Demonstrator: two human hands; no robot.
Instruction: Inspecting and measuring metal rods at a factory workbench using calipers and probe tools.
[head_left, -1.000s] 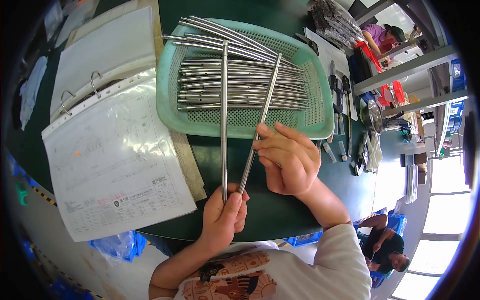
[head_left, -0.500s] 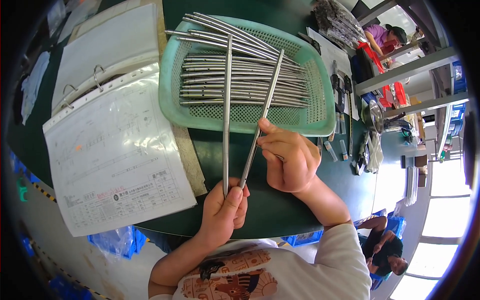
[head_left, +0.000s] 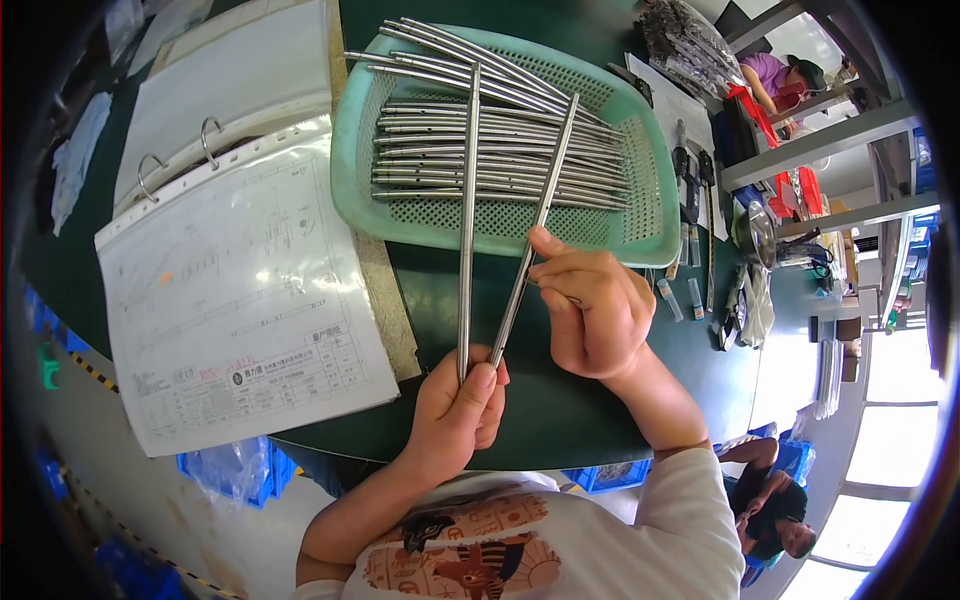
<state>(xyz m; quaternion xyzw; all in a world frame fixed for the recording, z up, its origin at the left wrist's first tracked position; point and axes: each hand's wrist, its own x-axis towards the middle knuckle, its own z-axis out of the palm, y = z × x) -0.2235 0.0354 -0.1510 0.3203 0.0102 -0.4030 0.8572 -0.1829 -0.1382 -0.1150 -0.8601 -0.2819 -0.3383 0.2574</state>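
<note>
My left hand (head_left: 462, 408) is closed round the lower ends of two slim metal rods. The left rod (head_left: 468, 220) stands nearly upright in the picture. The right rod (head_left: 551, 180) leans to the right, and its side shows small holes. My right hand (head_left: 600, 310) is closed beside the leaning rod, with fingertips at its middle. A thin metal pin (head_left: 574, 300) pokes out between its curled fingers; the pin's other end is at the rod, and I cannot tell whether it is in a hole. Behind them, a green plastic basket (head_left: 350, 190) holds several similar rods (head_left: 490, 150).
An open ring binder (head_left: 240, 290) with a drawing sheet lies left on the green table (head_left: 420, 285). Calipers (head_left: 690, 180), small tubes (head_left: 670, 299) and a glove (head_left: 757, 305) lie right. Shelf bars (head_left: 810, 145) rise at far right. Two other people sit farther off.
The whole picture has shifted slightly, the basket and binder with it. Both hands keep their hold, with the right fingers still against the leaning rod.
</note>
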